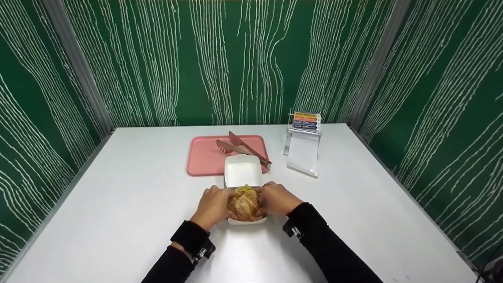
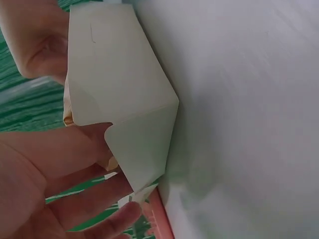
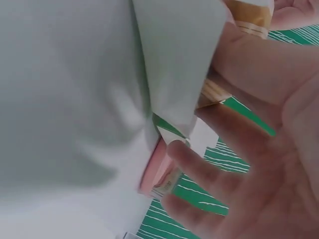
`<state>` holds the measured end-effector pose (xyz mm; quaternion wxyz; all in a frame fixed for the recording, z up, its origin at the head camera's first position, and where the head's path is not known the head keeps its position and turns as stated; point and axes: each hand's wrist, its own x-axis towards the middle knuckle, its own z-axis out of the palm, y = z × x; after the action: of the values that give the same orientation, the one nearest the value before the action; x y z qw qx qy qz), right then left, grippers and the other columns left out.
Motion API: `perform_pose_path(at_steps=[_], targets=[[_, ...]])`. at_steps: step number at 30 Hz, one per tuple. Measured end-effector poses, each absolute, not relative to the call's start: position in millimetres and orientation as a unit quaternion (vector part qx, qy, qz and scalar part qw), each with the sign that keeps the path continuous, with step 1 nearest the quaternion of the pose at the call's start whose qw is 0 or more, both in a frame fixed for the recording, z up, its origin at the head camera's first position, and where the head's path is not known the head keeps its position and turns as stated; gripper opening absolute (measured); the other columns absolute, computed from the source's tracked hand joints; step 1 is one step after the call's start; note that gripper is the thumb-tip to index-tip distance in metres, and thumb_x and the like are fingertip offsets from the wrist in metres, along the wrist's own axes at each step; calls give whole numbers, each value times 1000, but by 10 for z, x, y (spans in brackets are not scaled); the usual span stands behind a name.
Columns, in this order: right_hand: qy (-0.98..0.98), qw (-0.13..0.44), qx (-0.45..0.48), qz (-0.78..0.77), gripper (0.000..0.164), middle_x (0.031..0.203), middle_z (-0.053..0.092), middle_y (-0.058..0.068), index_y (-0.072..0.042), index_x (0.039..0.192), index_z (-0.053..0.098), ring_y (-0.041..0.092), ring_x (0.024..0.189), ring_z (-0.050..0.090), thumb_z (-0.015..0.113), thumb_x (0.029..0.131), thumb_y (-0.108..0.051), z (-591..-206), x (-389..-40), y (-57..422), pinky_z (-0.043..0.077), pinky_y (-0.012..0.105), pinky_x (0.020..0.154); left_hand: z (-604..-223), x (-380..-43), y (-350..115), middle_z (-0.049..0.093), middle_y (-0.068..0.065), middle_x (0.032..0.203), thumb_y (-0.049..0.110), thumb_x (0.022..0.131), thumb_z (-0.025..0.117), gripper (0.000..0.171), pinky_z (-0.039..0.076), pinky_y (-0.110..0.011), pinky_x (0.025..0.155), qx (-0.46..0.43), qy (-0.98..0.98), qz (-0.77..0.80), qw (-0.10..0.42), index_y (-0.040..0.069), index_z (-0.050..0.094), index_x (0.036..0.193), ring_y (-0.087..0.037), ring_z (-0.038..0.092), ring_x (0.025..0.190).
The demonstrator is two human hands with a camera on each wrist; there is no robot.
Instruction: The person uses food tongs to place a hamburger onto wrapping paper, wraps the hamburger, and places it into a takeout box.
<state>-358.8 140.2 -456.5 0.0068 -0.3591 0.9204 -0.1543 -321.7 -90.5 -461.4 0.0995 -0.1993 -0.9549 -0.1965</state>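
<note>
A burger wrapped in brown printed paper (image 1: 245, 204), with a bit of yellow-green at its top, sits low in an open white clamshell box (image 1: 243, 171). The person's left hand (image 1: 214, 204) grips its left side; the right hand (image 1: 278, 199) grips the right side. In the left wrist view, the white box wall (image 2: 119, 64) hides most of the burger, and the left thumb and fingers reach over the rim. From the right wrist, the right hand (image 3: 264, 129) likewise reaches inside past the box's side (image 3: 182, 50), its outer fingers spread outside.
Behind the box lies a pink tray (image 1: 204, 157) with tongs (image 1: 245, 149) across its right part. A wire rack (image 1: 302, 135) holding several small colored boxes and a white paper sheet (image 1: 303, 151) stands at the back right. Green, white-lined walls surround the white table (image 1: 118, 204).
</note>
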Motion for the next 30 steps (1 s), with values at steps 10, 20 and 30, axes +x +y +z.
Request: perform_pose_path(at_steps=[10,20,30], targets=[[904,-3,-375,-205,33,133,74,7,-7,61,70,33,106,69,96,76,-21,-4629,-3633,1404,55,46,98,-4604,-3264,-851,78,-13,94,9,57,101,41,53,-51,83,-197,-954,-196,109,7,75,89,-38,72,90],[914,16,-360,-186,24,151,61,15,-10,69,76,46,125,61,92,83,-20,-4592,-3537,1459,50,63,106,-4572,-3239,-905,74,-8,99,19,55,105,56,50,-51,93,-158,-963,-207,63,10,81,104,-29,59,92],[916,2,-365,-166,30,147,65,11,-10,59,71,42,118,63,96,74,-14,-4617,-3550,1438,53,62,100,-4586,-3263,-893,77,-12,96,17,58,105,52,52,-51,93,-173,-959,-218,58,2,78,101,-32,64,91]])
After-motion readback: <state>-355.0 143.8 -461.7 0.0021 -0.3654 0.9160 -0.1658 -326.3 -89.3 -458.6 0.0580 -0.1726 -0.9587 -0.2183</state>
